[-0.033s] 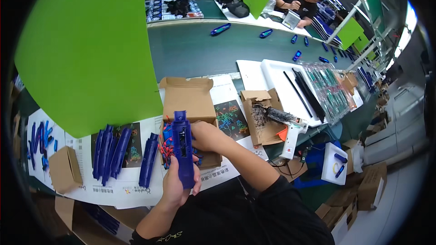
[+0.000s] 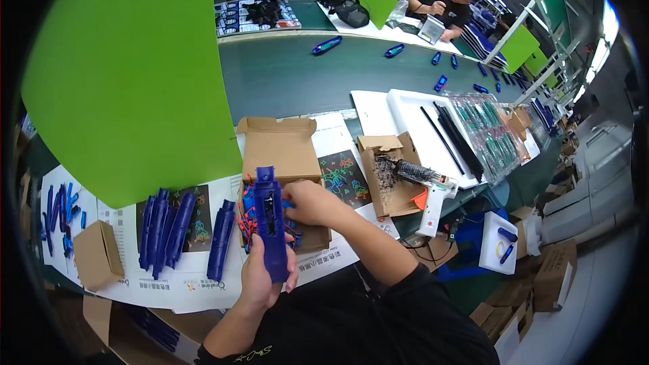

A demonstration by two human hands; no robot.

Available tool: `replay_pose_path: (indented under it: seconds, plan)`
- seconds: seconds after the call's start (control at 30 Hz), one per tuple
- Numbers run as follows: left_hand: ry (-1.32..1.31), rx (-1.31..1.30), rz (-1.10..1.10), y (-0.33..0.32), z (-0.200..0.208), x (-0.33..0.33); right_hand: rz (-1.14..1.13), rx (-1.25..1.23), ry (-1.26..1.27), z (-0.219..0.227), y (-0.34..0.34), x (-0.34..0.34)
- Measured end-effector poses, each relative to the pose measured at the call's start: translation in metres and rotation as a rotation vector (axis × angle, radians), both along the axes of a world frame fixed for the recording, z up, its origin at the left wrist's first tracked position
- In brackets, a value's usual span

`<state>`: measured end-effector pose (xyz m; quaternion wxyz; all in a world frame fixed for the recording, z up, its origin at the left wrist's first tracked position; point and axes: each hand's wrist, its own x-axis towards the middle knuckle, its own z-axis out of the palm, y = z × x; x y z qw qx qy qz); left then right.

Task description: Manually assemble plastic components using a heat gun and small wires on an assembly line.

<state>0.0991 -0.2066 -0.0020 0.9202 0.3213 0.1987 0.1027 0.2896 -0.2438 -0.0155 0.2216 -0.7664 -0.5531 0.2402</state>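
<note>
My left hand (image 2: 260, 276) is closed round the lower end of a long dark-blue plastic housing (image 2: 273, 257), its hollow side facing up and its narrow end pointing away from me. Just right of that housing, my right hand (image 2: 312, 203) reaches over an opened cardboard box (image 2: 278, 152). Its fingers are curled, and the tips are partly hidden beside the housing, so what they pinch cannot be made out. Red and blue wired parts (image 2: 247, 220) fill the box's left side. Several more blue housings (image 2: 220, 240) lie on the printed sheets to the left.
A glue gun (image 2: 436, 203) rests by a small open carton (image 2: 380, 196) at right. Beyond are a white foam tray (image 2: 405, 111) with black strips and bagged green circuit boards (image 2: 488, 125). A green divider (image 2: 128, 81) stands left. Across a conveyor (image 2: 284, 74) people work.
</note>
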Motion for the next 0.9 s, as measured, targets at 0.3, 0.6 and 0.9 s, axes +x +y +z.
replay_pose_path:
  seconds: [0.3,0.6,0.9]
  plan:
    - [0.005,0.018,0.059,0.011,0.003,-0.008,-0.330,0.238,0.761,0.036,-0.045,0.020]
    - [-0.030,0.212,0.039,0.011,0.003,0.013,-0.358,0.486,1.100,0.043,-0.061,-0.006]
    - [0.005,0.349,0.127,0.006,0.010,0.038,-0.344,0.622,1.154,0.033,-0.061,-0.025]
